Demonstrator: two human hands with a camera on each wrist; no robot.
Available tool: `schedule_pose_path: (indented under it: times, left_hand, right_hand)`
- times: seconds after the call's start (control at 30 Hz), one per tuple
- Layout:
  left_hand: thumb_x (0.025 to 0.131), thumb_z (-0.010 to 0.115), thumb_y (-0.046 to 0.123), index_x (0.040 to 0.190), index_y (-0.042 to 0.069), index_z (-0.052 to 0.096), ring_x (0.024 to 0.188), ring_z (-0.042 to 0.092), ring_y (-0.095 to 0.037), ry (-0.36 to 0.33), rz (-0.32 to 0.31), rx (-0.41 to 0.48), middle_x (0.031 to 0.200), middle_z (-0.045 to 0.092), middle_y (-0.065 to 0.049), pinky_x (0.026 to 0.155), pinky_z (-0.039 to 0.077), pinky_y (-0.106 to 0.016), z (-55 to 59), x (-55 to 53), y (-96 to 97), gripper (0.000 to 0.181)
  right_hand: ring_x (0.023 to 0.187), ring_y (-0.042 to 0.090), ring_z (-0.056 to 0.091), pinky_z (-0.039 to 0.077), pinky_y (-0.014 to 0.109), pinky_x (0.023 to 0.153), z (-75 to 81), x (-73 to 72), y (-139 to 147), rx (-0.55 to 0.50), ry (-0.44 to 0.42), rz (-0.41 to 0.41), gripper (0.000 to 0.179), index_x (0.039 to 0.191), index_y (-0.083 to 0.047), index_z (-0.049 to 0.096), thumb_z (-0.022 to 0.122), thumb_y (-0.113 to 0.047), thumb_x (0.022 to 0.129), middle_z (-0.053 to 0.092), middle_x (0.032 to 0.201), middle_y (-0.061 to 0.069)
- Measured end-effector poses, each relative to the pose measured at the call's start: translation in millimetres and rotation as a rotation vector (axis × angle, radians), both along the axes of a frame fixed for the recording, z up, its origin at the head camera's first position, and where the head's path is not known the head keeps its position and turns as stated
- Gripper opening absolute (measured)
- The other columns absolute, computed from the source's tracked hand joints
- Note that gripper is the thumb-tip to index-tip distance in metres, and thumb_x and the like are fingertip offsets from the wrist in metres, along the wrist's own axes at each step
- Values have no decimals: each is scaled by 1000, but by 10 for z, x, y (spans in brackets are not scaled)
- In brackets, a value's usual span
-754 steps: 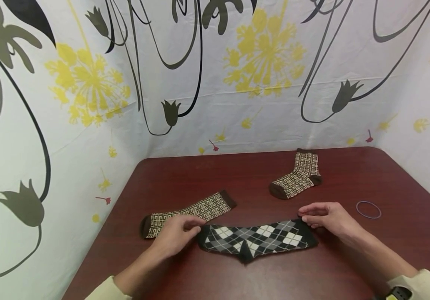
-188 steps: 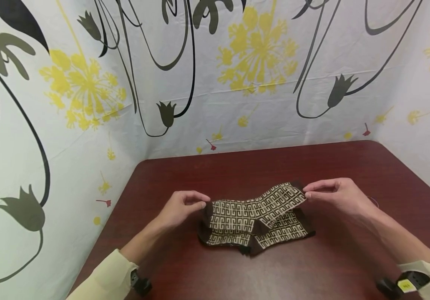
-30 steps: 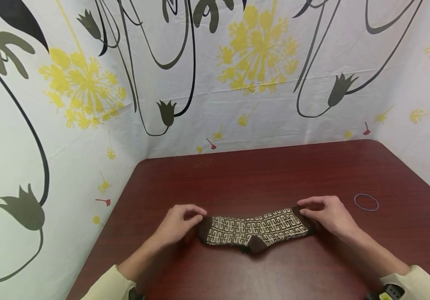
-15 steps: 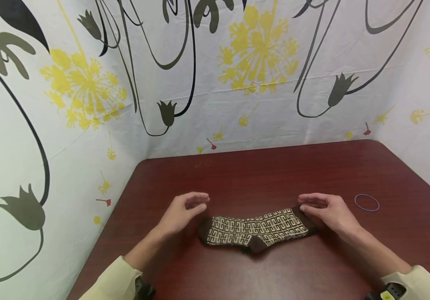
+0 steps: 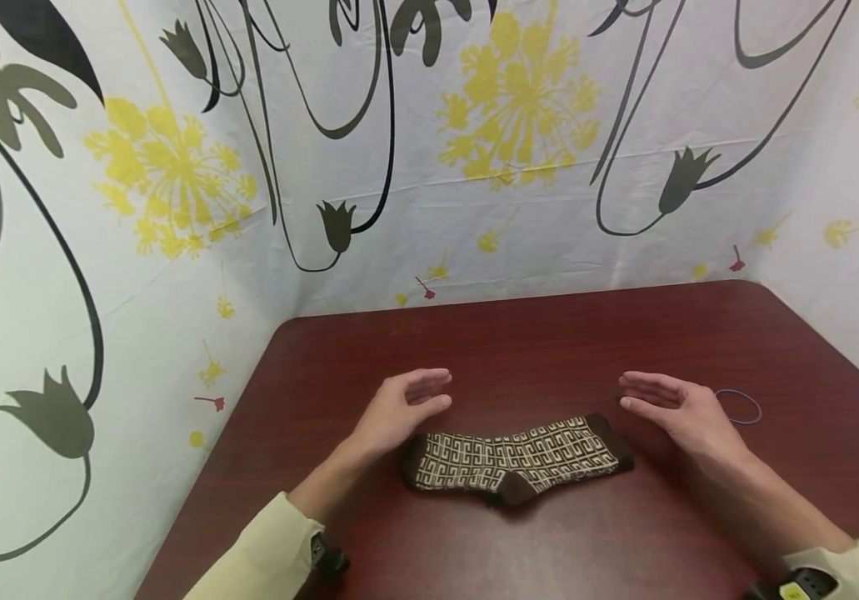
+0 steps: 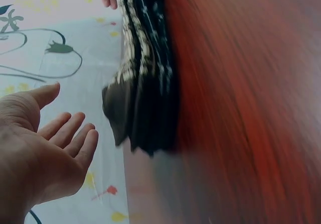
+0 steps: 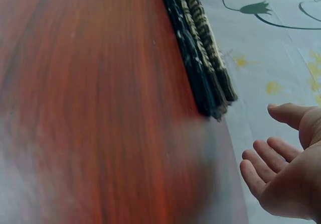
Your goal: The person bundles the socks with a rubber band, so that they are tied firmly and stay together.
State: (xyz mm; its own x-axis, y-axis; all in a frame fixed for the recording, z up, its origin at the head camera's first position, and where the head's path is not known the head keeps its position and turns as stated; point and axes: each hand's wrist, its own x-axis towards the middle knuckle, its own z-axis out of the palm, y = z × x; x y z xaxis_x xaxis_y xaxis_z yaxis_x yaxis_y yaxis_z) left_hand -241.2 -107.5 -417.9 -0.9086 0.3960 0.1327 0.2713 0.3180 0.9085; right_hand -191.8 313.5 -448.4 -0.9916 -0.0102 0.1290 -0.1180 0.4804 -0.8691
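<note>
A brown and cream patterned sock (image 5: 515,456) lies flat on top of a stack in the middle of the table. From the side, the left wrist view shows another patterned layer and a dark argyle sock (image 6: 158,58) under it. My left hand (image 5: 399,412) hovers over the toe end, fingers loosely extended and thumb apart, holding nothing. Past the cuff end, my right hand (image 5: 687,417) is held up in the same relaxed way, also holding nothing. The stack's layered cuff end (image 7: 218,101) shows apart from the right fingers in the right wrist view.
A thin purple elastic band (image 5: 740,407) lies on the dark red table (image 5: 519,350) behind the right hand. Floral-printed white cloth (image 5: 414,150) hangs along the back and sides of the table.
Earlier the argyle sock lay in front with both patterned socks apart; they now lie stacked over it. In the last second both hands released the top sock, rose and shifted right.
</note>
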Motion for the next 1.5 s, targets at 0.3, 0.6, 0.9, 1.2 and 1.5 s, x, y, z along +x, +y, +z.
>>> schedule_pose_path:
  times: [0.3, 0.6, 0.9, 1.2, 1.5]
  left_hand:
    - [100, 78, 22, 150, 12, 61, 140, 56, -33, -20, -71, -13, 149, 63, -6, 114, 46, -44, 23, 30, 405, 53]
    - [99, 78, 20, 151, 12, 60, 140, 57, -33, -58, -156, 1, 151, 61, -6, 113, 46, -37, -16, 142, 796, 55]
    - [99, 79, 20, 150, 13, 61, 137, 59, -25, -88, -246, 4, 151, 62, -2, 110, 47, -28, -85, 248, 1109, 54]
    - [97, 82, 22, 144, 11, 66, 129, 63, -8, -46, -301, -87, 141, 69, 4, 105, 48, -21, -129, 345, 1346, 51]
    - [93, 85, 29, 140, 17, 70, 124, 62, 2, 54, -256, -245, 135, 70, 15, 104, 45, -17, -233, 441, 1461, 51]
  right_hand:
    - [110, -21, 50, 48, 9, 79, 76, 29, 292, 36, -42, -79, 65, 152, -4, 56, 73, -43, 102, 69, 130, -15]
    - [98, -15, 65, 56, 15, 76, 63, 7, 719, -328, -100, -140, 48, 145, -12, 62, 74, -28, 102, 71, 109, -33]
    - [97, -15, 67, 49, 6, 78, -40, -11, 1094, -417, -55, -232, 31, 129, -22, 76, 80, -20, 98, 77, 101, -26]
    - [92, -20, 46, 44, 10, 69, -215, -35, 1316, -1, -138, -394, 51, 140, -3, 65, 73, -36, 103, 62, 85, -44]
    - [78, -3, 50, 41, 26, 60, -155, -17, 1297, 216, -71, -366, 45, 127, 6, 71, 78, -29, 100, 74, 87, -20]
